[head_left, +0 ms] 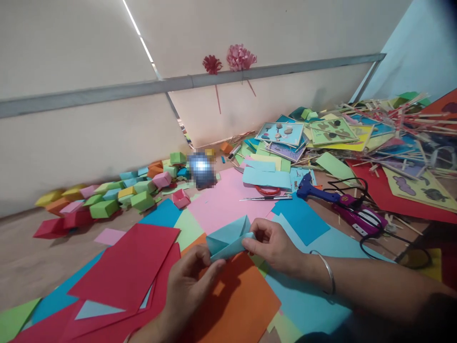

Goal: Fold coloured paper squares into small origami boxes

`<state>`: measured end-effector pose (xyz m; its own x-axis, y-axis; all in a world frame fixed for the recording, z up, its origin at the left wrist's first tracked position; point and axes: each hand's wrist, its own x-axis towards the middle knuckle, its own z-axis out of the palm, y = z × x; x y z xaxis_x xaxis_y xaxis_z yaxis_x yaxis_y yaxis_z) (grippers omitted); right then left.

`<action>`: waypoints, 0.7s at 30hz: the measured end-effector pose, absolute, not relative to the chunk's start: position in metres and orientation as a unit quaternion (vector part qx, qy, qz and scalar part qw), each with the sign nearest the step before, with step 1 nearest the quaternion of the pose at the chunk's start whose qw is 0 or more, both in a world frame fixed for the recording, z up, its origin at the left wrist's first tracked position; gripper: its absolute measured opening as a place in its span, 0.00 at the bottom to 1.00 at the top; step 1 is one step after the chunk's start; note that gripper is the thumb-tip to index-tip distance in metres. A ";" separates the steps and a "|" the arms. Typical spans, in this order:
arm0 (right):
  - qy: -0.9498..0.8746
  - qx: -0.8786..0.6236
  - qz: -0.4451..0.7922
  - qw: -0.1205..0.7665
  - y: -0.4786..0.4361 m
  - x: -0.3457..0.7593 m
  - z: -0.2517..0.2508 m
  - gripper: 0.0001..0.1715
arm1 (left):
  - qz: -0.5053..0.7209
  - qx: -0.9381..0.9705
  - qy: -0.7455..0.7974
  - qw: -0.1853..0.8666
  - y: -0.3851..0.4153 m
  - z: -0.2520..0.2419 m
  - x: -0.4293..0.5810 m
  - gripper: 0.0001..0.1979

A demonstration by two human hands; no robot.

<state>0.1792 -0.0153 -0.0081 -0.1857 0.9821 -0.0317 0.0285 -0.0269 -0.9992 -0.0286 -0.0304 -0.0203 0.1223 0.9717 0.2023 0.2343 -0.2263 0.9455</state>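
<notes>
A partly folded light blue paper piece (pixel 228 238) is held between both hands above the sheets on the table. My left hand (pixel 187 288) pinches its lower left end with thumb and fingers closed. My right hand (pixel 273 245), with a metal bangle (pixel 328 271) on the wrist, grips its right end, fingers curled. Under the hands lie an orange sheet (pixel 239 300), red sheets (pixel 128 267) and light blue sheets (pixel 307 305).
Several folded paper boxes (pixel 107 202) in many colours sit at the left near the wall. Red-handled scissors (pixel 266 193), a blue glue gun (pixel 314 190) and a purple one (pixel 360 219) with black cords lie right of centre. Picture cards and sticks (pixel 374 128) pile up at the far right.
</notes>
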 end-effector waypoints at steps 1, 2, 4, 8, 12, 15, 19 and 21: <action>-0.544 -0.465 0.544 0.438 -0.016 0.180 -0.009 0.14 | 0.468 0.609 0.484 0.419 -0.031 -0.019 -0.027 0.16; -0.544 -0.466 0.544 0.438 -0.016 0.180 -0.010 0.14 | 0.476 0.584 0.491 0.437 -0.031 -0.018 -0.025 0.16; -0.540 -0.462 0.547 0.442 -0.017 0.179 -0.011 0.14 | 0.489 0.539 0.502 0.467 -0.030 -0.014 -0.021 0.17; -0.516 -0.450 0.574 0.450 -0.017 0.179 -0.013 0.14 | 0.481 0.508 0.505 0.505 -0.027 -0.011 -0.017 0.19; -0.490 -0.448 0.613 0.429 -0.014 0.180 -0.010 0.34 | 0.455 0.524 0.511 0.508 -0.027 -0.015 -0.020 0.20; -0.503 -0.438 0.627 0.404 -0.013 0.181 -0.008 0.36 | 0.419 0.539 0.517 0.516 -0.030 -0.017 -0.023 0.23; -0.532 -0.394 0.650 0.374 -0.014 0.181 -0.008 0.08 | 0.368 0.544 0.521 0.545 -0.032 -0.014 -0.023 0.22; -0.533 -0.401 0.650 0.363 -0.015 0.181 -0.009 0.06 | 0.364 0.540 0.522 0.551 -0.032 -0.010 -0.022 0.21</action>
